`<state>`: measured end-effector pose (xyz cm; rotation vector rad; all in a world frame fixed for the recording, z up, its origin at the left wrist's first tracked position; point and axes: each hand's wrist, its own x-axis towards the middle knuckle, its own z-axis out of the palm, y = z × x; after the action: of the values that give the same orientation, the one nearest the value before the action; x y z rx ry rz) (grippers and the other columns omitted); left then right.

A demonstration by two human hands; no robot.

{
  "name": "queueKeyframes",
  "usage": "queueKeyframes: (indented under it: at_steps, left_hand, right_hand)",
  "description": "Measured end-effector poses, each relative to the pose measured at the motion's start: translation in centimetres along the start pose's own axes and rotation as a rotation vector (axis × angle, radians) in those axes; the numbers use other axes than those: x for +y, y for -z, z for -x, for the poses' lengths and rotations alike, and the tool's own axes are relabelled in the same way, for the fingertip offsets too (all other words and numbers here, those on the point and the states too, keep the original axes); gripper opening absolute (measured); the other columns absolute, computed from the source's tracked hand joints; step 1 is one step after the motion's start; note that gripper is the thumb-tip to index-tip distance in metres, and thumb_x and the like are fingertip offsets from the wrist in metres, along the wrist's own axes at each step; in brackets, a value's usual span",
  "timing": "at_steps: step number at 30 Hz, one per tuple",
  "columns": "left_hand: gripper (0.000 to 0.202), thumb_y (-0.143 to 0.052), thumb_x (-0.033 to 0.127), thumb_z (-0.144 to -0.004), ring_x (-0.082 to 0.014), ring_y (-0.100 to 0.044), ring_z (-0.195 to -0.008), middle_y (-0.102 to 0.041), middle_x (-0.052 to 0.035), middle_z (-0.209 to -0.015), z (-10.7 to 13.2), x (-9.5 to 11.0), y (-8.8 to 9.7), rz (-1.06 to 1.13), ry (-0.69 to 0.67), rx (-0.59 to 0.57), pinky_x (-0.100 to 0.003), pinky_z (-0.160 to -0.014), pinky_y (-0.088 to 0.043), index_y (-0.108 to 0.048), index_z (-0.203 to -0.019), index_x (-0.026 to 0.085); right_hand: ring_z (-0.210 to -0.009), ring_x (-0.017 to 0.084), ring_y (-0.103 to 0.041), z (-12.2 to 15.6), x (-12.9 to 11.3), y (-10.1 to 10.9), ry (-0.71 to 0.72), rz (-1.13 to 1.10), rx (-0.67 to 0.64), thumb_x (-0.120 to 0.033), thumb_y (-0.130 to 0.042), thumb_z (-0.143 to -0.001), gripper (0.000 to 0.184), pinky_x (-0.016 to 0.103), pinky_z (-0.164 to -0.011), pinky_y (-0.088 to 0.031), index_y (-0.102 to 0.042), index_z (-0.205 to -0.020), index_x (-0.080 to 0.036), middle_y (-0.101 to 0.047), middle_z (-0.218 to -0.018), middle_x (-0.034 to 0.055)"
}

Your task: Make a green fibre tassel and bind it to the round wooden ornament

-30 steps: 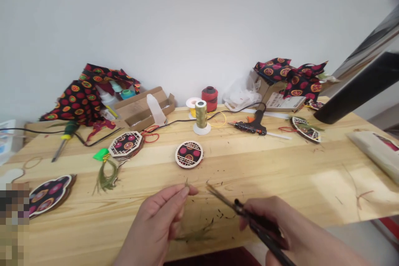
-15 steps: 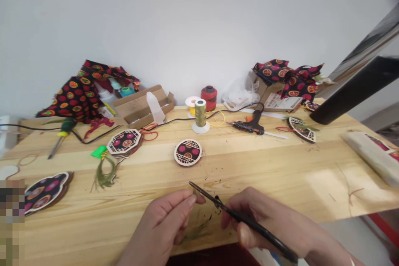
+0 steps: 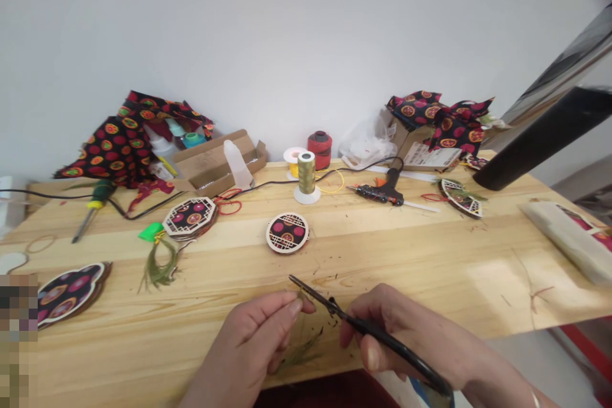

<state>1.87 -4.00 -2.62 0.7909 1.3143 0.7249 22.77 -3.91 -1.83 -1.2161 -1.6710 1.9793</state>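
Note:
My left hand is closed in a pinch on a thin green feather whose strands trail down toward the table's near edge. My right hand grips black scissors, whose blades point up and left and meet the feather right at my left fingertips. Small dark clippings lie on the wooden table around the blades. A round wooden lattice disc with patterned cloth lies just beyond my hands.
A gold thread spool, red spool, glue gun, octagonal ornament, green feather tassel, screwdriver, cardboard box and patterned cloth piles line the back. Another ornament lies at left.
The scissors swung left and forward to the feather at my left fingertips, and my right hand moved in closer. My left hand stayed in its pinch.

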Motion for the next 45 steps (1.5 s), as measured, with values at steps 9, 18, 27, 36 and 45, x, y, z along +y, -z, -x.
queueKeyframes:
  at_steps: [9, 18, 27, 36, 45]
  left_hand:
    - [0.028, -0.062, 0.043, -0.071, -0.0099, -0.014, -0.048, -0.021, 0.0078, -0.048, 0.1, 0.1, -0.1, -0.038, -0.018, -0.021, -0.024, -0.044, -0.009, -0.067, -0.063, 0.016]
    - [0.029, -0.063, 0.044, -0.069, -0.0098, -0.015, -0.047, -0.021, 0.0079, -0.048, -0.1, 0.0, -0.1, -0.056, -0.02, -0.017, -0.023, -0.044, -0.011, -0.065, -0.06, 0.017]
    - [0.029, -0.066, 0.043, -0.067, -0.008, -0.019, -0.047, -0.027, 0.0075, -0.048, -0.3, -0.5, 1.0, -0.048, -0.029, 0.063, -0.019, -0.042, -0.013, -0.068, -0.068, 0.014]
    - [0.028, -0.069, 0.038, -0.069, -0.006, -0.023, -0.044, -0.034, 0.0076, -0.049, -1.1, 0.6, 3.6, 0.152, -0.076, 0.165, -0.016, -0.039, -0.02, -0.068, -0.082, 0.014]
    - [0.027, -0.068, 0.038, -0.07, -0.0061, -0.025, -0.045, -0.033, 0.0077, -0.049, -1.1, 0.5, 3.0, 0.199, -0.081, 0.139, -0.016, -0.039, -0.022, -0.068, -0.084, 0.014]
  right_hand:
    - [-0.045, 0.003, -0.025, -0.2, 0.7, -0.3, 0.012, -0.047, 0.026, -0.058, -0.059, -0.072, 0.051, 0.016, -0.037, -0.016, -0.061, -0.086, -0.009, -0.035, -0.055, -0.0062]
    - [-0.042, 0.002, -0.028, -0.5, 0.0, -0.3, -0.107, -0.056, 0.066, -0.024, -0.062, -0.073, 0.016, 0.014, -0.036, -0.016, -0.065, -0.083, -0.011, -0.042, -0.051, -0.0072]
    - [-0.045, 0.003, -0.03, -0.5, 1.2, -0.7, -0.083, 0.064, 0.068, -0.019, -0.061, -0.069, 0.01, 0.016, -0.038, -0.017, -0.065, -0.072, -0.011, -0.045, -0.051, -0.0062]
    - [-0.051, 0.011, -0.048, 3.5, 0.5, 1.8, -0.209, 0.805, 0.458, -0.026, -0.055, -0.072, 0.009, 0.021, -0.048, -0.032, -0.059, -0.068, -0.018, -0.06, -0.062, -0.0007]
    - [-0.075, 0.023, -0.063, 4.3, 4.0, 6.9, -0.452, 1.047, 0.746, -0.032, -0.043, -0.08, 0.02, 0.031, -0.066, -0.043, -0.058, -0.083, -0.019, -0.066, -0.089, 0.0095]
